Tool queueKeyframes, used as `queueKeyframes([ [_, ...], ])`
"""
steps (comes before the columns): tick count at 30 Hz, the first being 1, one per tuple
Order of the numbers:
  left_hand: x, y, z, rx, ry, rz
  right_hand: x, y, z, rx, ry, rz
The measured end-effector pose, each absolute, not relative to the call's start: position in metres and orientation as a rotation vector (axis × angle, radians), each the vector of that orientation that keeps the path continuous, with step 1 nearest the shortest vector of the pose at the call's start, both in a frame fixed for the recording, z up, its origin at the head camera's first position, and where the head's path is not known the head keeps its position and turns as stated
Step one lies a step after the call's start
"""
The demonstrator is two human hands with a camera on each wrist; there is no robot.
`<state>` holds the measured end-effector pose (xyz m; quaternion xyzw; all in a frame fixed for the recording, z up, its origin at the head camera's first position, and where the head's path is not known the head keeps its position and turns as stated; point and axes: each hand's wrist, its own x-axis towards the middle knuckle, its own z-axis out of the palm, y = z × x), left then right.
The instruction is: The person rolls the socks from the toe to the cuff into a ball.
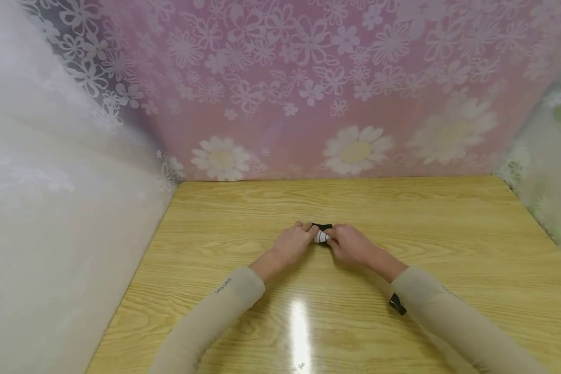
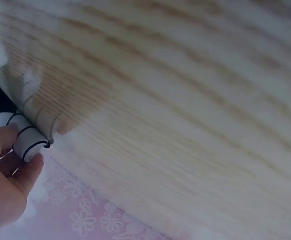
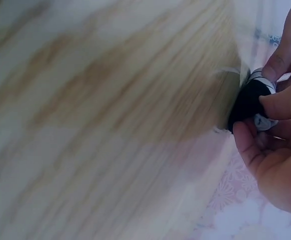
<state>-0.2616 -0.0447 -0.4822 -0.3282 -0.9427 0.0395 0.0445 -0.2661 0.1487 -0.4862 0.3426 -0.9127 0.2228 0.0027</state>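
Note:
A small rolled sock, white with thin black stripes and a black part, is held between both hands near the middle of the table. My left hand pinches its left end. From the right, my right hand grips the other end. The left wrist view has the white striped roll between thumb and fingers. In the right wrist view, the black part lies between the right thumb and fingers, and the left fingers touch the white part. The hands hide much of the sock.
The wood-grain table runs back to a pink flowered backdrop. A pale curtain-like sheet borders the left side. Beside the right sleeve is a small black item, its kind unclear.

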Motion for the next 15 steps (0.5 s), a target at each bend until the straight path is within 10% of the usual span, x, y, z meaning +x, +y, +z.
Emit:
queueKeyframes([
  [15,-0.262,-0.045,-0.483,-0.958,-2.829,0.026,-0.266,0.147,-0.489,0.872,-2.905,0.908],
])
